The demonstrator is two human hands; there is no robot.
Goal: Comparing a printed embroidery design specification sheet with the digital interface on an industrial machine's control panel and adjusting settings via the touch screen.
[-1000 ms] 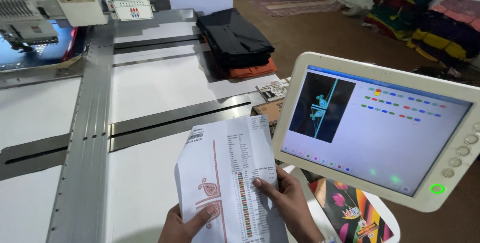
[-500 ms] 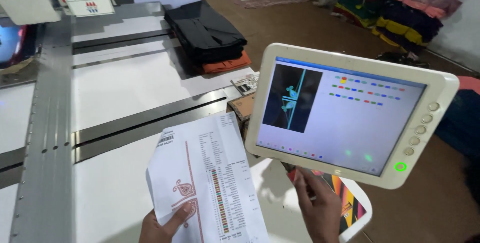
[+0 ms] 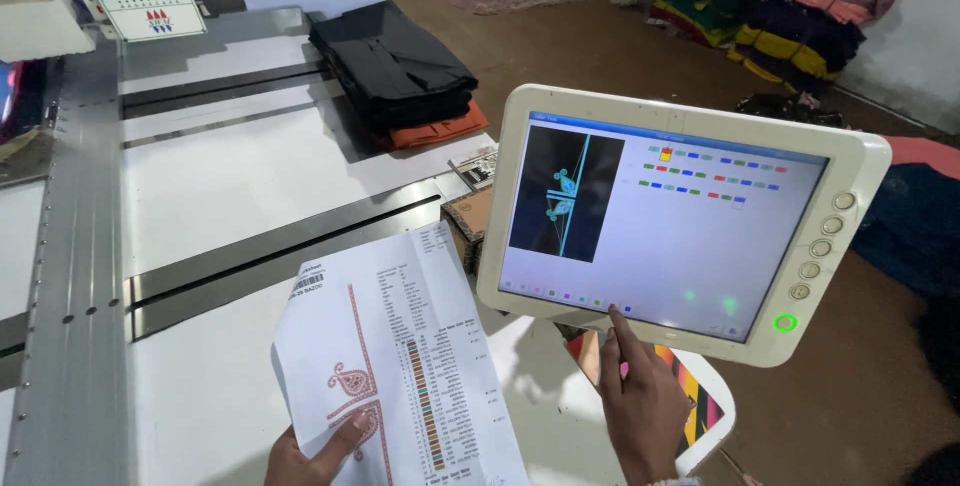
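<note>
The left hand (image 3: 315, 456) pinches the bottom edge of a printed sheet (image 3: 400, 366), thin, limp paper best held by that edge. The right hand (image 3: 645, 411), its grip empty, index finger out, touches the white touchscreen panel (image 3: 680, 216)'s lower edge. Beyond, folded black cloth (image 3: 395, 71) lies on the desk (image 3: 230, 176).

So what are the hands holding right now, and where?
The left hand holds the printed sheet by its bottom edge. The right hand holds nothing; its forefinger touches the screen.
</note>
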